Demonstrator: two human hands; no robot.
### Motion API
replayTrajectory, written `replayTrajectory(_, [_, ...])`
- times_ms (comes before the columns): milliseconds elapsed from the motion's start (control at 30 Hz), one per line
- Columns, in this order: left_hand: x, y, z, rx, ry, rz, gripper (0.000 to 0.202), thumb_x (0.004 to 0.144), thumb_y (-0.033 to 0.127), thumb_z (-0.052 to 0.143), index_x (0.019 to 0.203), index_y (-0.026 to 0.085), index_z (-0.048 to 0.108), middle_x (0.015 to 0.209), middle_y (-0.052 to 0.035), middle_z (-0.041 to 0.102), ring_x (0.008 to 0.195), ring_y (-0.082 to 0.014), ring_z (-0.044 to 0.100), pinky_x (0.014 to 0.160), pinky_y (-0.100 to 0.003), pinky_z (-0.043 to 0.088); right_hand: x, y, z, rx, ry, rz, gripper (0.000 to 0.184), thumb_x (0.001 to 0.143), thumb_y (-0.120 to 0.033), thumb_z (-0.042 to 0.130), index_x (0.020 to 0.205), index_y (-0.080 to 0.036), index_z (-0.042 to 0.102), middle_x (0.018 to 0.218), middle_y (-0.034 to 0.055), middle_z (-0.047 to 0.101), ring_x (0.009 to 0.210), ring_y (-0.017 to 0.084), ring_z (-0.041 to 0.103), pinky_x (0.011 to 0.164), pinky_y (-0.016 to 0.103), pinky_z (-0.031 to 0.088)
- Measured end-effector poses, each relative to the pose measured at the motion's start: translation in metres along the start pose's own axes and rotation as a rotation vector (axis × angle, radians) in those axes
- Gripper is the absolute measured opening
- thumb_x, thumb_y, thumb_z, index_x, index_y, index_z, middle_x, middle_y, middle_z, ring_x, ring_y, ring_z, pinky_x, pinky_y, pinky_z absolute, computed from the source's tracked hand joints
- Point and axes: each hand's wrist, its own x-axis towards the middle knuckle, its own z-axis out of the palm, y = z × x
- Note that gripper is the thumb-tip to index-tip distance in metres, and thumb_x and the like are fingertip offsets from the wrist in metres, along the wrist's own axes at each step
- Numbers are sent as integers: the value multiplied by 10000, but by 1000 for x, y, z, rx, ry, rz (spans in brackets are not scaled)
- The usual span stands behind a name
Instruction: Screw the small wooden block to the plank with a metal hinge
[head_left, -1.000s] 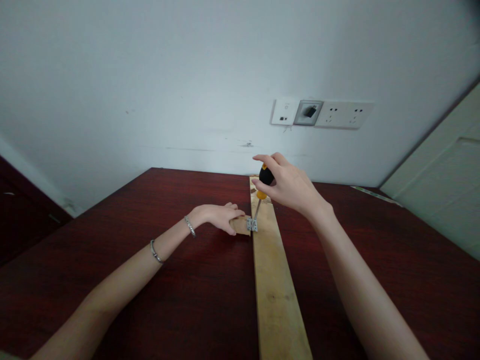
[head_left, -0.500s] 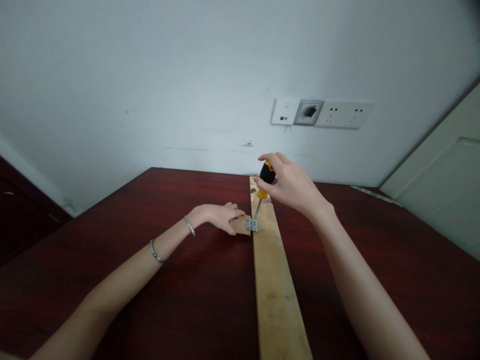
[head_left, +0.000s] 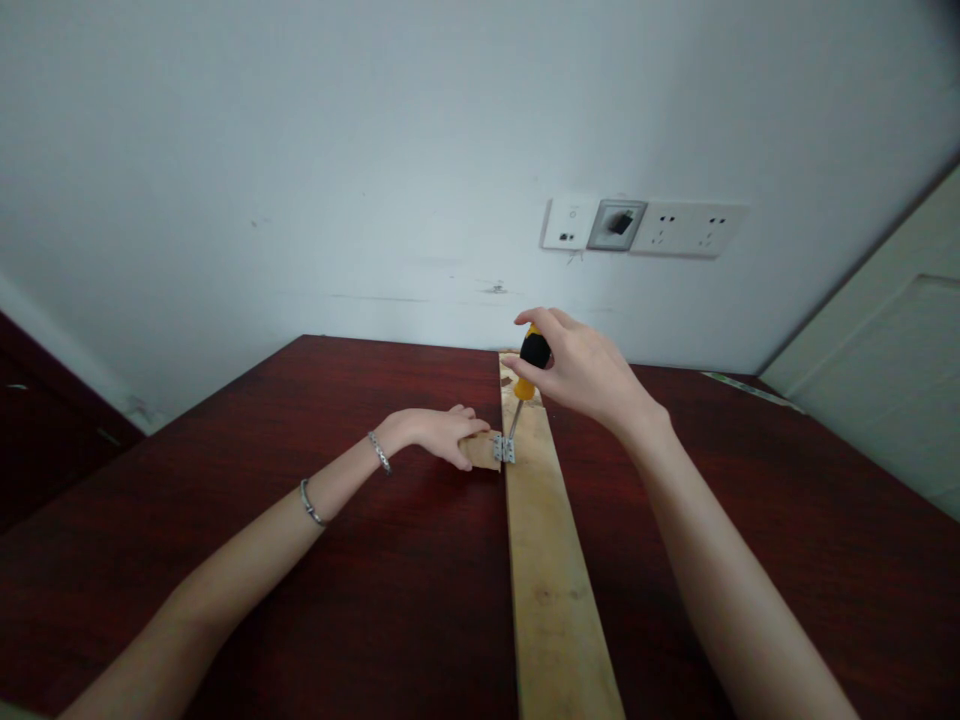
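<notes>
A long pale wooden plank [head_left: 551,560] lies on the dark red table [head_left: 300,520], running away from me. A small wooden block [head_left: 484,450] butts against its left edge, joined by a small metal hinge [head_left: 504,450]. My left hand [head_left: 439,433] presses down on the block, fingers curled over it. My right hand [head_left: 581,372] grips the black and yellow handle of a screwdriver [head_left: 527,370], held nearly upright. Its tip rests on the hinge.
A white wall stands behind the table, with a row of sockets and a switch [head_left: 641,227] above the plank's far end. A pale door [head_left: 885,370] is at the right. Two bracelets sit on my left forearm.
My right hand's fingers have shifted round the screwdriver handle, turning it slightly in place. The left hand, block and plank have not moved.
</notes>
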Motion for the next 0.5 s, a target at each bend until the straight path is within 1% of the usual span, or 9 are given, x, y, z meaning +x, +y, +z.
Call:
replayTrajectory(33, [0,0,0,0,1,-1,844,751,510,611,1469,154,345,1397,-157,412,1289,-319,368,1066,-401,360,0,1,0,13,3,-4,397,886,-417,502,1207,-187,538,1122,120,650,844,264,630,691,352,430])
replayTrajectory(100, [0,-1,0,2,-1,-3,845,751,518,612,1470,167,341,1407,-146,406,1296,-318,359,1071,-398,353,1,3,0,47,3,-13,371,891,-368,493,1210,-182,533,1126,121,647,866,259,629,709,350,433])
replayTrajectory(167, [1,-1,0,5,-4,2,849,754,514,613,1474,161,334,1397,-147,410,1289,-312,366,1071,-389,354,1,3,0,57,1,-16,424,862,-307,503,1263,-167,495,1170,131,631,878,261,626,708,353,434])
replayTrajectory(233, [1,0,0,9,-6,7,846,759,503,614,1475,147,333,1378,-156,417,1279,-313,376,1067,-388,362,1,2,-1,34,1,-12,485,827,-284,521,1293,-159,469,1197,133,618,865,265,623,689,356,429])
replayTrajectory(300, [0,0,-1,14,-8,4,839,763,495,615,1475,151,334,1374,-158,416,1284,-317,374,1068,-393,363,1,1,-1,9,10,-6,469,827,-325,537,1266,-167,489,1183,123,621,840,263,620,668,355,421])
replayTrajectory(400, [0,0,-1,23,-9,-4,838,763,492,618,1479,169,328,1381,-151,411,1297,-314,364,1077,-394,356,1,1,-1,21,20,-11,387,865,-420,529,1168,-179,545,1102,104,632,816,248,613,666,345,418])
replayTrajectory(433, [0,0,0,24,-7,-5,841,761,496,618,1480,172,326,1386,-148,408,1300,-312,361,1081,-392,352,1,2,-1,34,19,-18,374,873,-423,525,1156,-180,550,1081,100,632,815,242,611,672,341,419])
replayTrajectory(500, [1,0,0,25,-3,-4,846,757,510,615,1478,175,327,1392,-142,408,1301,-309,358,1082,-385,350,1,3,-1,48,14,-32,365,875,-373,517,1183,-178,537,1082,101,629,821,235,609,679,335,418])
